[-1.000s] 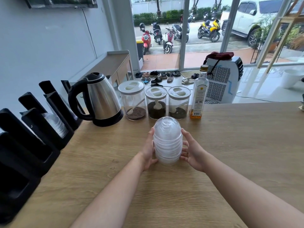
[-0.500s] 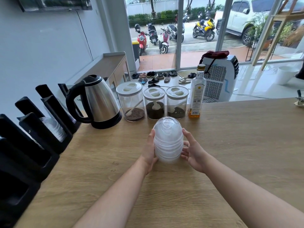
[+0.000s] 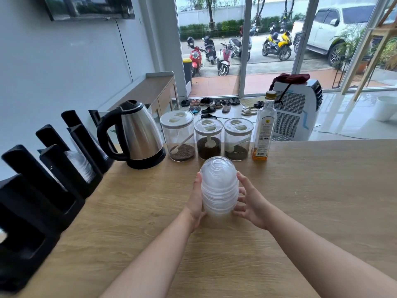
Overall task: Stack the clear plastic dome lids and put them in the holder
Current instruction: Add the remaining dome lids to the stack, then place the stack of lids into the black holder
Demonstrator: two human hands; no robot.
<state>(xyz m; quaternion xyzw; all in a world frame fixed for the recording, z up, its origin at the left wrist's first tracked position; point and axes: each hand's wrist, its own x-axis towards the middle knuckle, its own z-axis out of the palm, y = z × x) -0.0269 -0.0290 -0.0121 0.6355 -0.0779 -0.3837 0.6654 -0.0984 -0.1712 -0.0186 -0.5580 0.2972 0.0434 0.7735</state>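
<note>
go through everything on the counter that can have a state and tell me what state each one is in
Stack of dome lids: nested, held between both hands.
Left hand: pressed on the stack's left side.
Right hand: fingers spread on its right side.
Kettle: lid shut, on its base.
Three jars: lidded, partly filled, scoops inside.
Bottle: capped, nearly empty.
Black holder: some lids already in a slot.

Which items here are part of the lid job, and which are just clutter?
Job:
- stack of dome lids, gripped between left hand and right hand
- black holder along the left edge, some lids already in it

Clutter:
- kettle
- three jars
- oil bottle
</note>
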